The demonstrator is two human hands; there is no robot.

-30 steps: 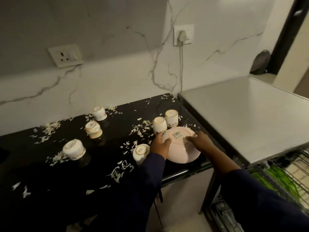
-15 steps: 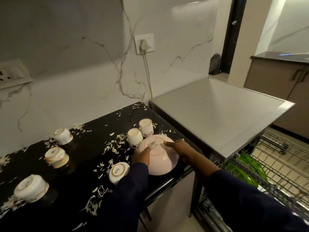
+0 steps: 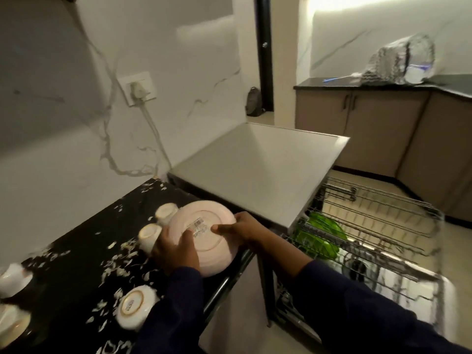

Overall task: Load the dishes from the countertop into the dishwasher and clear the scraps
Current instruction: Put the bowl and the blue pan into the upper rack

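Head view showed both my hands, left [image 3: 176, 251] and right [image 3: 240, 229], gripping the upturned plate [image 3: 204, 236] over the counter [image 3: 76, 251] edge; next, I judged, carry it to the rack [image 3: 370, 226].

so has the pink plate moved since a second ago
Yes. The plate, held by both hands, has tipped up and shifted right, now overhanging the counter edge and covering more of the two cups.

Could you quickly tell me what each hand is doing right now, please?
Left hand: grips the left edge of the upturned pink plate.
Right hand: holds the plate's right edge, fingers across its base.
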